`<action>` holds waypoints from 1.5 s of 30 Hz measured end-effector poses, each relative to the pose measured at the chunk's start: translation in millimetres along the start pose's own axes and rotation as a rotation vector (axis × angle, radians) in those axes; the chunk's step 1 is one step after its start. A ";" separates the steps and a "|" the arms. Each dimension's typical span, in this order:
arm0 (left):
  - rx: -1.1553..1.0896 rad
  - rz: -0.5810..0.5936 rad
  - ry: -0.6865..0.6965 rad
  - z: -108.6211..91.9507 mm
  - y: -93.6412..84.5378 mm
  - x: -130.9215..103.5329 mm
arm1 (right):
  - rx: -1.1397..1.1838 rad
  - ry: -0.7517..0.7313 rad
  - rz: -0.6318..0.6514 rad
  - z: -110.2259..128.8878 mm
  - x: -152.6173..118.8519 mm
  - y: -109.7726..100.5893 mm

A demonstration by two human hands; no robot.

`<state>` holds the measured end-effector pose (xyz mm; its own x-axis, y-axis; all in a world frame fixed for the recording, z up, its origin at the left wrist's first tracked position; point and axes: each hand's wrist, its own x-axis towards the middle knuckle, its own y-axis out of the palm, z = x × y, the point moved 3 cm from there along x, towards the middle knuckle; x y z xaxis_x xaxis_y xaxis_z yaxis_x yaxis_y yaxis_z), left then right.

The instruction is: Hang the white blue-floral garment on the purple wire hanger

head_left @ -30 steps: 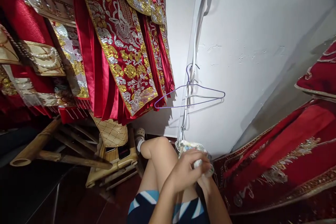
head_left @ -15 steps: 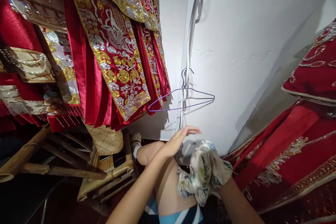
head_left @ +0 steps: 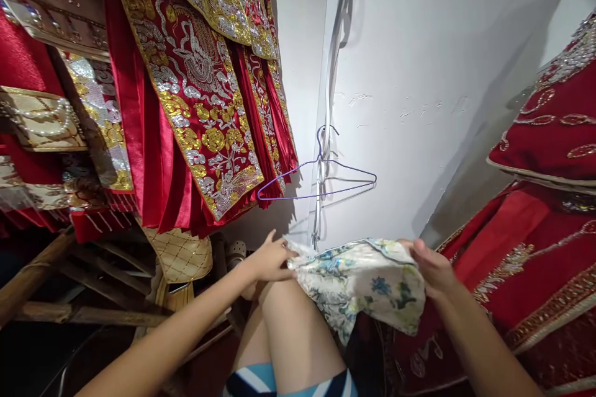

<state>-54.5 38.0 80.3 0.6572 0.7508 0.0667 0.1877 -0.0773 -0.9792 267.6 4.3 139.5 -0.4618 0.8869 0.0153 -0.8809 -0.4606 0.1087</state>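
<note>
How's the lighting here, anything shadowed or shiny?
Head view: the floral cloth is brightly lit, its print readable; head view: the purple hanger throws a thin shadow on the white wall; head view: the red embroidered costume glints, while the picture's lower left corner falls dark.

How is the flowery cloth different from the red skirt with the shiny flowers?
The floral cloth is pale with blue and green flowers; the red skirt has gold and silver embroidery.
The floral cloth is held between the left hand and right hand; the red skirt hangs untouched.
The floral cloth looks loosely crumpled; the red skirt has long pleats.
Both are fabric with flower patterns.
</note>
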 end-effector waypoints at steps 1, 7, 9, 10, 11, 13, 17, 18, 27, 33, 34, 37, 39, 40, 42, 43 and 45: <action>0.046 -0.014 -0.072 10.7 -9.5 2.3 | -0.090 -0.009 0.028 8.9 0.2 -0.9; 0.130 -0.168 -0.375 51.1 -62.3 -9.3 | -0.670 -0.122 -0.219 40.2 25.3 0.5; 0.136 -0.237 -0.409 55.5 -74.0 -20.4 | -0.718 -0.220 -0.307 42.5 42.3 0.6; 0.136 -0.264 -0.427 57.1 -78.0 -25.9 | -0.712 -0.272 -0.329 42.7 51.3 1.1; 0.132 -0.287 -0.450 58.9 -80.8 -31.0 | -0.703 -0.322 -0.332 42.4 59.9 2.5; 0.114 -0.314 -0.509 63.7 -82.6 -39.4 | -0.725 -0.400 -0.298 40.8 75.4 8.6; 0.063 -0.352 -0.626 76.1 -76.6 -50.7 | -0.974 -0.407 -0.190 31.4 100.9 24.2; 0.054 -0.369 -0.651 78.2 -75.0 -53.2 | -1.037 -0.400 -0.183 28.6 107.6 25.0; -0.129 -0.504 -0.452 56.4 -85.9 -40.7 | -1.012 -0.414 -0.289 8.2 164.4 -18.3; -0.249 -0.452 -0.544 56.1 -84.7 -11.8 | -0.938 -0.410 -0.456 12.3 143.0 -32.2; -0.259 -0.457 -0.547 54.3 -85.3 -7.8 | -0.927 -0.413 -0.445 14.1 138.9 -32.2; -0.233 -0.583 -0.446 39.2 -95.6 6.3 | -0.889 -0.414 -0.411 16.9 130.2 -27.2; -0.205 -0.697 -0.330 24.5 -106.9 18.7 | -0.849 -0.408 -0.404 15.7 126.0 -20.1; -0.204 -0.736 -0.269 17.3 -112.5 25.8 | -0.822 -0.403 -0.394 14.4 123.8 -15.8; -0.231 -0.781 -0.182 6.2 -122.0 39.7 | -0.778 -0.390 -0.354 12.1 118.2 -7.6; -0.249 -0.804 -0.158 2.5 -125.7 45.3 | -0.771 -0.391 -0.348 12.2 114.3 -5.2; -0.254 -0.867 -0.162 -1.2 -130.5 51.7 | -0.806 -0.431 -0.431 16.8 104.1 -7.6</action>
<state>-44.2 86.1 211.8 0.1047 0.6942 0.7121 0.7345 0.4287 -0.5260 228.0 100.7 157.0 -0.1512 0.8476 0.5087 -0.8447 0.1565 -0.5118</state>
